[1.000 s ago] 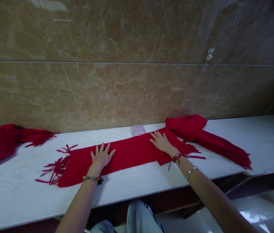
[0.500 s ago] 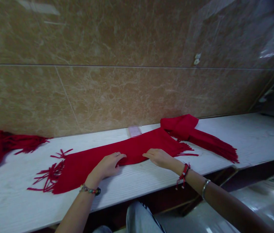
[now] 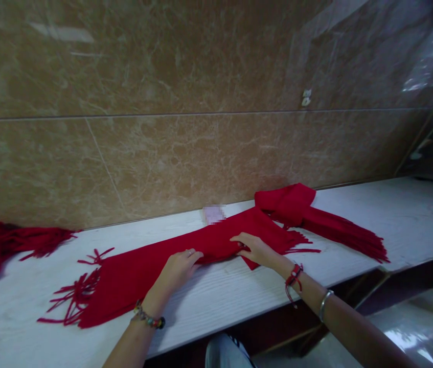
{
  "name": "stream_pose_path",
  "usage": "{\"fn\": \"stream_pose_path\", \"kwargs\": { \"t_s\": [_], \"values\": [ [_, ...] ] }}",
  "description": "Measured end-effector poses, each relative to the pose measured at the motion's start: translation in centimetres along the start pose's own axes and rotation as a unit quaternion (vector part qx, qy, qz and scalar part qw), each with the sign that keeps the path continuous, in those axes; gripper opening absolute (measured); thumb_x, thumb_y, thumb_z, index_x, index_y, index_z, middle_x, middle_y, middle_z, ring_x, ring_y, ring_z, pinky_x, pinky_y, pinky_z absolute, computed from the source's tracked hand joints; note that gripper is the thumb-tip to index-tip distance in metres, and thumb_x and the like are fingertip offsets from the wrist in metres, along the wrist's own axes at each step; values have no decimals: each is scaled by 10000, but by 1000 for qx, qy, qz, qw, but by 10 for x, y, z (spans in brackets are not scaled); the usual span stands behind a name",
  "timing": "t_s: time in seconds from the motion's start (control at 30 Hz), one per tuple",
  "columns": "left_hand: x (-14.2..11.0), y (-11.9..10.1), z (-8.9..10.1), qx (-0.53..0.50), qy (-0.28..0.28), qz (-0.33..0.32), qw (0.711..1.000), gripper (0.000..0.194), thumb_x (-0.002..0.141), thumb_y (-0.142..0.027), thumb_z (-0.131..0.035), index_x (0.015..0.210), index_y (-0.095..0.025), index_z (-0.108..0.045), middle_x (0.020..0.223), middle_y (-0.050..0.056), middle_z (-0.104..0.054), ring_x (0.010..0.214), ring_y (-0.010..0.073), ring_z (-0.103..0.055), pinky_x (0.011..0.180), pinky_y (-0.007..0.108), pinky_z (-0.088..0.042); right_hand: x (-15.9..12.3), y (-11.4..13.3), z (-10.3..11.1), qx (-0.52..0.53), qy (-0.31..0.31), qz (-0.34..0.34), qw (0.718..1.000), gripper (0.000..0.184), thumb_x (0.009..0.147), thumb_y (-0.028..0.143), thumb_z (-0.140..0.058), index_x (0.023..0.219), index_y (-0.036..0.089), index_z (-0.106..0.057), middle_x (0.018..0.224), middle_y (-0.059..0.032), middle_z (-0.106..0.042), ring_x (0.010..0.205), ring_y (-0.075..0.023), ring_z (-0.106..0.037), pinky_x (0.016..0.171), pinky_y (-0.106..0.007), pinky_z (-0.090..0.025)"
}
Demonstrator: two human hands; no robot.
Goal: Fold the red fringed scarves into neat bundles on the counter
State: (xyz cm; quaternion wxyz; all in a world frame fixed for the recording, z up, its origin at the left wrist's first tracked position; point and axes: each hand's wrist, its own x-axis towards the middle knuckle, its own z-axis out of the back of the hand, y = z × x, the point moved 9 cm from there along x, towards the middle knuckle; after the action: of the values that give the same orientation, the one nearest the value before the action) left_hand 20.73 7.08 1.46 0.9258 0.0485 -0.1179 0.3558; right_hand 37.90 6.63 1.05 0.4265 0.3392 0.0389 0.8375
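A long red scarf with tassels at both ends lies along a white wooden table. My left hand has its fingers curled, pinching the scarf's near edge at the middle. My right hand does the same a little to the right, its fingers closed on the fabric. Between my hands the near edge is lifted slightly off the table.
A second red scarf lies folded at the back right, its tassels pointing right. A third red scarf is bunched at the far left. A small pale blurred object sits against the marble wall.
My hands lay flat and spread on the scarf a second ago. They have since slid to its near edge, closer together, and closed on it.
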Motion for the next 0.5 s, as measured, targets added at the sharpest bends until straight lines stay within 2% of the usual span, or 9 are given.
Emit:
{"fn": "stream_pose_path", "kwargs": {
  "t_s": [0.13, 0.27, 0.4, 0.5],
  "values": [
    [0, 6, 1, -12, -1, 11, 1000, 234, 820, -199, -494, 1041, -173, -566, 960, 73, -644, 865, 195, -606, 747, 307, -486, -1, -5, -2, -5, -9, -13, 1000, 340, 753, 131, -556, 1091, 171, -547, 921, -68, -637, 830, -161, -588, 722, -291, -487],
    [0, 7, -1, -15, 1, -5, 1000, 211, 827, -190, -478, 1009, -168, -581, 915, 66, -659, 831, 188, -614, 725, 295, -485, -2, 0, 0, -28, -13, 23, 999, 161, 810, 150, -491, 916, 153, -611, 846, -66, -641, 775, -150, -586, 719, -273, -480],
    [-1, 3, 3, 2, -5, -21, 1000, 191, 835, -195, -456, 963, -168, -596, 891, 66, -653, 802, 186, -604, 710, 296, -482, -4, 9, 5, -58, -20, 55, 997, 181, 840, 131, -431, 856, 155, -610, 791, -54, -616, 753, -141, -560, 712, -262, -468],
    [-2, -3, 10, -2, -18, -29, 999, 179, 830, -205, -458, 945, -178, -592, 893, 59, -627, 819, 178, -579, 736, 298, -471, -5, 17, 12, -89, -38, 61, 993, 159, 828, 128, -457, 855, 161, -610, 831, -59, -591, 792, -145, -536, 737, -273, -451]
  ]
}}
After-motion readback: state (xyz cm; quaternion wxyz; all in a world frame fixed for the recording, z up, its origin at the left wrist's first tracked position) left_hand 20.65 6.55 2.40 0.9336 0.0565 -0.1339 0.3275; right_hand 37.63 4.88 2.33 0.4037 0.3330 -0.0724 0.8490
